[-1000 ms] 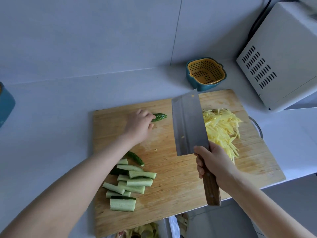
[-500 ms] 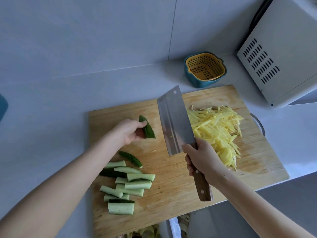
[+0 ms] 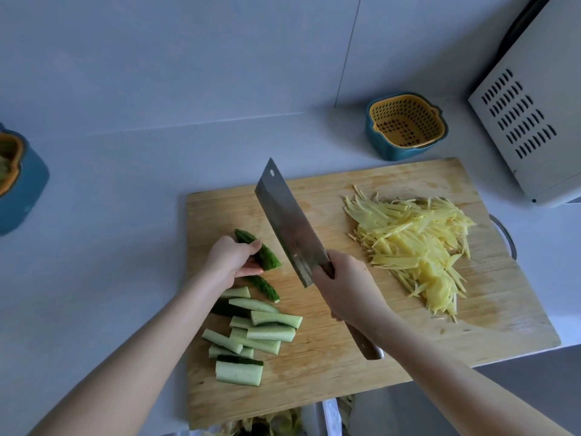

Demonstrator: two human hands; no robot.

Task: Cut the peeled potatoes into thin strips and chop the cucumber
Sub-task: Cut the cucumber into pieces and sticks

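Observation:
A wooden cutting board [image 3: 314, 388] lies on the counter. My left hand [image 3: 231, 259] pinches a dark green cucumber end piece [image 3: 265, 256] just above the board's left part. Another dark cucumber end [image 3: 264, 287] lies right below it. Several pale cucumber chunks [image 3: 251, 335] are heaped at the board's left front. My right hand [image 3: 345, 287] grips the wooden handle of a cleaver [image 3: 289, 228], whose blade is raised and points away to the left. A heap of thin yellow potato strips [image 3: 412, 243] covers the board's right part.
A yellow strainer in a blue bowl [image 3: 405, 124] stands behind the board. A white appliance [image 3: 534, 105] sits at the right. A blue container [image 3: 19, 180] is at the left edge. Peels show in a bin [image 3: 270, 426] below the board's front edge.
My left hand has carried the cucumber end piece from the board's back toward the chunk heap. The cleaver has swung left and tilted, with my right hand drawn nearer.

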